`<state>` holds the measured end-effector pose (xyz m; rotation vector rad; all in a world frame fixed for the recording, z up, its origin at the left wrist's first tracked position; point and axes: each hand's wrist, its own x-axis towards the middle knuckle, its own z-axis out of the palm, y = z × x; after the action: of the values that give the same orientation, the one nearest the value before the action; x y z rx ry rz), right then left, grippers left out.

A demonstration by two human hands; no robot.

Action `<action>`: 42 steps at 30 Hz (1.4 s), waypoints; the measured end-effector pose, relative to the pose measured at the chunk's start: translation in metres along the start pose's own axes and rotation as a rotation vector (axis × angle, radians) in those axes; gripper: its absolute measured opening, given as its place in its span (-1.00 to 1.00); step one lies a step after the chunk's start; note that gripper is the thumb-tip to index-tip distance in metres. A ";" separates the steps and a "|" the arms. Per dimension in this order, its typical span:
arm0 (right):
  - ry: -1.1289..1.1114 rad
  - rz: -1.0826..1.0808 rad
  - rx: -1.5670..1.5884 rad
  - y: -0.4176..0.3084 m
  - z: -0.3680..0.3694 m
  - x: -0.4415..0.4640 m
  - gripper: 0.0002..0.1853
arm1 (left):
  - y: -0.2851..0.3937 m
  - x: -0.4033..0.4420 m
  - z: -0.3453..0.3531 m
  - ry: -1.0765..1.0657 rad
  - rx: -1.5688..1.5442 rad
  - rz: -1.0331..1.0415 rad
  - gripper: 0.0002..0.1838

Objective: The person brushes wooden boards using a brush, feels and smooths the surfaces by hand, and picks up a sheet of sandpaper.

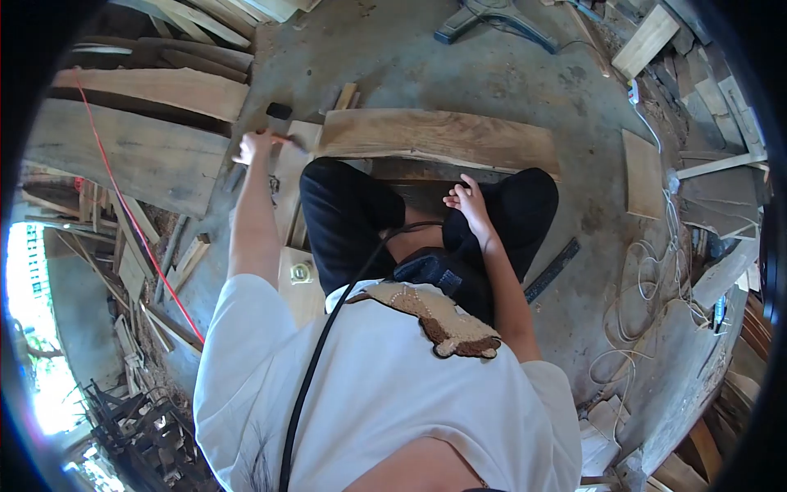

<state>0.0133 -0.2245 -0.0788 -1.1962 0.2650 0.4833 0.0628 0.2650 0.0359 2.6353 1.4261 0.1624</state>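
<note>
My left hand (252,148) is stretched out at the upper left, closed around a blurred tool with a reddish-brown handle (283,139); its head is too smeared to name. Beneath it runs a pale board (305,133) with small dark items lying on it. My right hand (469,205) hovers over my right leg, fingers partly curled and apart, with nothing visible in it. Across the front of my crossed legs stands a long brown plank (434,135). A small square yellowish-white object (302,273), perhaps a tape measure, sits by my left thigh.
A black block (279,111) lies on the concrete floor (369,66). Stacked boards (139,152) and a red cord (135,225) are at the left. At the right are a loose board (643,174), a dark metal bar (551,271) and a coiled pale cable (648,279).
</note>
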 end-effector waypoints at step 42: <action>-0.005 -0.005 -0.091 0.000 0.002 -0.002 -0.56 | -0.066 -0.012 -0.004 0.218 -0.002 0.172 -0.53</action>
<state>0.0120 -0.2234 -0.0771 -1.2837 0.2379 0.4983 0.0011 0.2913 0.0280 2.8092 1.2519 0.4824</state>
